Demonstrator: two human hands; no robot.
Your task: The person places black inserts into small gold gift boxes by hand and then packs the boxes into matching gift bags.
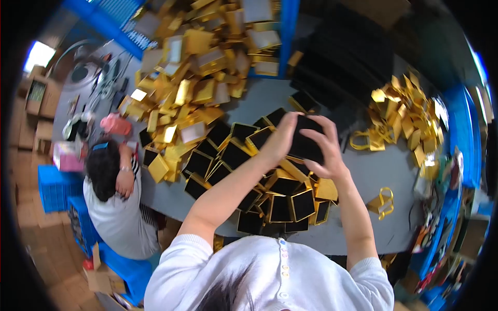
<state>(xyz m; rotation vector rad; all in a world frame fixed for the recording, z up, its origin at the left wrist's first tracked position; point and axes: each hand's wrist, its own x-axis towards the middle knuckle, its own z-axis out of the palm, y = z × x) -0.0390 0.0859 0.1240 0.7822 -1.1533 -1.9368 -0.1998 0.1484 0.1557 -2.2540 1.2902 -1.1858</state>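
Between my two hands is a black pad (306,141), raised over the grey table. My left hand (282,136) is pressed along its left edge. My right hand (324,147) curls round its right side, fingers bent over the top and thumb low. Below and to the left lies a pile of gold-edged boxes with black faces (236,155). Beyond them, a large heap of gold boxes (199,90) spreads across the back left. A dark stack of black sheets (342,57) lies behind my hands.
A person (116,207) sits at the left edge of the table (171,202), head down on an arm. A pink bottle (115,124) stands near them. Gold ribbon pieces (404,116) are heaped at the right. One gold ribboned piece (381,203) lies nearer. Blue crates (57,189) flank the left.
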